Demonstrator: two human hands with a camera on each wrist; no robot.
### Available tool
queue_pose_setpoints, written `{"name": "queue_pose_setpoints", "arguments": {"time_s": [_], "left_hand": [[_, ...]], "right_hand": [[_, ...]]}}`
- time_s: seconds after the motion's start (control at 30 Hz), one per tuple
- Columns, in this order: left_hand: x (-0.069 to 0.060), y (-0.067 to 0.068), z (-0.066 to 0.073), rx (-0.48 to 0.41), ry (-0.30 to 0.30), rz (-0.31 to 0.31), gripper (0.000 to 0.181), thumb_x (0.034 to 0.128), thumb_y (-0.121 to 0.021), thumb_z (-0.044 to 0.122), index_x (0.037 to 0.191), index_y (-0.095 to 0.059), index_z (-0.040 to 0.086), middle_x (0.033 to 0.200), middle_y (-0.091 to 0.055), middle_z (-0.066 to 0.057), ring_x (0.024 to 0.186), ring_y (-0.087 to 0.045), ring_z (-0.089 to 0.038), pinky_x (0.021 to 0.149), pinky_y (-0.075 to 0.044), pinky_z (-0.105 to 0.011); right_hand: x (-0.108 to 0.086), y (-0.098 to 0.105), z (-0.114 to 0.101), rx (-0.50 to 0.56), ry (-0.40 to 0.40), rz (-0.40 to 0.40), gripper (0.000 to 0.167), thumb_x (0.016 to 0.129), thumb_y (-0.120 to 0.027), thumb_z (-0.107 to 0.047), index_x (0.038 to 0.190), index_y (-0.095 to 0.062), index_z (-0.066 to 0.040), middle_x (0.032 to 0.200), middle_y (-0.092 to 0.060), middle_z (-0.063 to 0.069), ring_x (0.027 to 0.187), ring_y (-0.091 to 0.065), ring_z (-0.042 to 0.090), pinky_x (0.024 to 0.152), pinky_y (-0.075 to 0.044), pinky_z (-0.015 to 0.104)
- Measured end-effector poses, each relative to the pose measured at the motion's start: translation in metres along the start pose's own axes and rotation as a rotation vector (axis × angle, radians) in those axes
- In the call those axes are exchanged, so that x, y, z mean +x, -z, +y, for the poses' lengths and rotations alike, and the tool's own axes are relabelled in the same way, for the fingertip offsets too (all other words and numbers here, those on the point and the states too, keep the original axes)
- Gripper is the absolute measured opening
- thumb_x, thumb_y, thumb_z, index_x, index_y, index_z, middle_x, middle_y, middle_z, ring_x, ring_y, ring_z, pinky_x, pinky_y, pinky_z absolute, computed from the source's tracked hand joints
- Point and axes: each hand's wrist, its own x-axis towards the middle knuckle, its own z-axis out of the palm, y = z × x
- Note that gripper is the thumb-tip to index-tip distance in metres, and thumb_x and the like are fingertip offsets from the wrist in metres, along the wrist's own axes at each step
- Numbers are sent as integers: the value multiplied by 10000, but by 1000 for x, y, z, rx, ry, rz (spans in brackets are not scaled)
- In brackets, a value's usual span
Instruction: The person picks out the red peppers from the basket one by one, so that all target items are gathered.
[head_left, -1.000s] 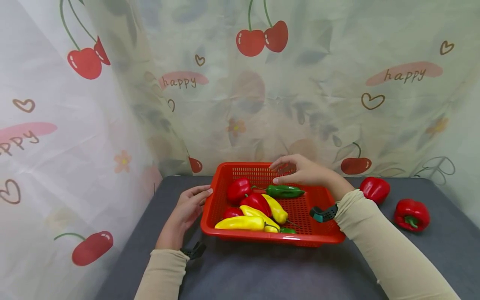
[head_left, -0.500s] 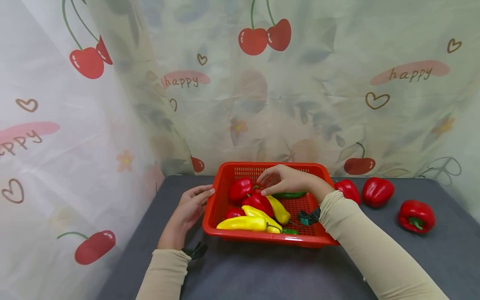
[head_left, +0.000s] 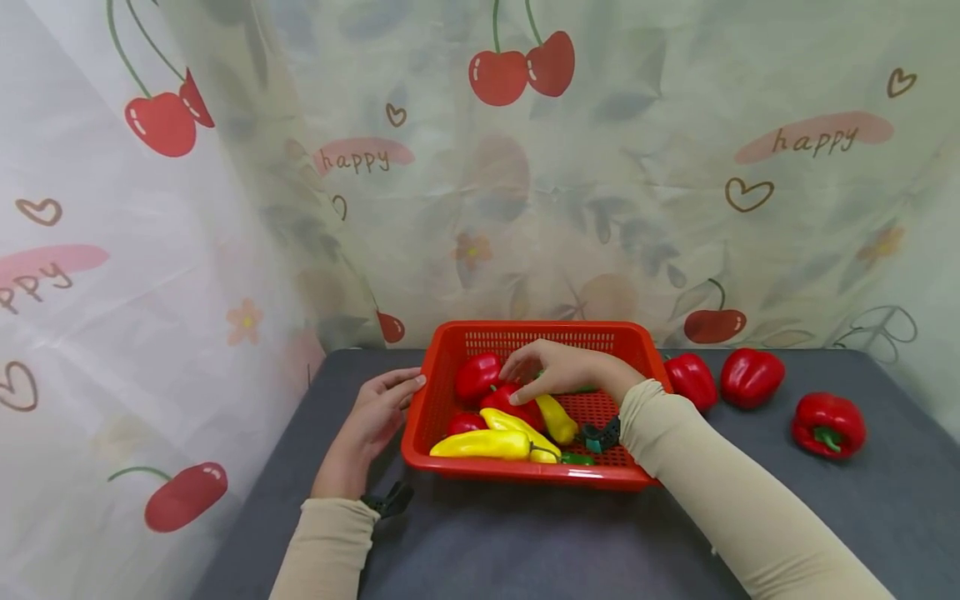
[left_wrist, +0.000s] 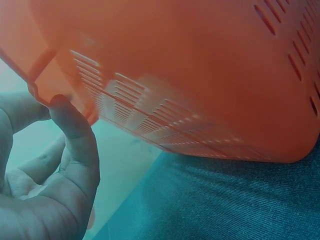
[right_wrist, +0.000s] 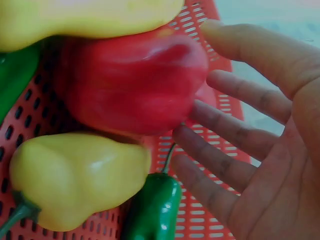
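My left hand (head_left: 375,412) pinches the left rim of a red plastic basket (head_left: 525,472); the left wrist view shows thumb and finger meeting on its rim. Inside the basket, my right hand (head_left: 566,367) reaches in from the right. Its spread fingers lie beside a red bell pepper (right_wrist: 135,82), fingertips at the pepper's edge; whether they touch it I cannot tell. Another red bell pepper (head_left: 477,377) lies behind it. Around them are long yellow peppers (head_left: 480,445), and a green pepper (right_wrist: 155,205) shows below the fingers. The right hand partly covers the peppers in the head view.
Three red bell peppers lie on the dark grey table (head_left: 525,542) right of the basket: one close by the basket wall (head_left: 690,382), one beside it (head_left: 752,377), one farther right (head_left: 828,425). A cherry-printed curtain (head_left: 420,233) hangs behind and at left.
My right hand has moved left and down from the basket's back right to the red bell pepper. A red pepper behind the right arm has come into view. The left hand has stayed on the rim.
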Motion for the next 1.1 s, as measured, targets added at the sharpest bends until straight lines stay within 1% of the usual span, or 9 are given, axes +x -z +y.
{"name": "queue_pose_setpoints", "arguments": {"time_s": [0.1, 0.2, 0.4, 0.67, 0.9, 1.1], "left_hand": [[0, 0, -1, 3, -3, -4, 454, 1014, -745, 243, 1396, -645, 19, 1169, -775, -28, 1005, -759, -178, 913, -645, -330], [0, 0, -1, 4, -6, -9, 455, 1014, -745, 242, 1396, -644, 15, 1169, -775, -30, 1004, -759, -178, 912, -646, -329], [1, -1, 1, 5, -6, -18, 445, 1019, -738, 238, 1394, -644, 18, 1167, -772, -28, 1001, -758, -176, 907, -647, -328], [-1, -2, 2, 7, -2, -11, 444, 1018, -740, 241, 1393, -644, 23, 1176, -776, -29, 1005, -764, -175, 912, -646, -333], [-1, 1, 0, 12, -3, -7, 475, 1005, -757, 261, 1400, -641, 24, 1199, -773, -35, 1020, -762, -181, 928, -640, -329], [-1, 2, 0, 5, 1, -4, 475, 1000, -764, 258, 1398, -644, 28, 1188, -776, -29, 1015, -764, -184, 922, -642, -333]], "right_hand": [[1, -4, 1, 6, -23, -2, 441, 907, -846, -303, 1299, -722, -143, 1299, -715, 22, 1193, -657, 259, 972, -620, 382], [0, -6, 2, 12, -39, 0, 439, 903, -850, -296, 1297, -721, -148, 1311, -705, 31, 1214, -643, 271, 987, -617, 393], [-1, -6, 0, -23, -38, -4, 448, 904, -849, -303, 1309, -720, -160, 1325, -698, 28, 1206, -614, 267, 1056, -579, 441], [-1, -8, 1, -29, -26, -10, 486, 892, -862, -306, 1332, -712, -162, 1362, -686, 22, 1301, -595, 296, 1101, -554, 485], [1, -8, 1, -25, -30, -12, 477, 888, -867, -304, 1317, -714, -164, 1351, -690, 15, 1301, -597, 298, 1094, -559, 486], [2, -8, 2, -39, -20, -4, 464, 883, -871, -301, 1299, -720, -163, 1331, -697, 19, 1268, -605, 287, 1065, -576, 463]]}}
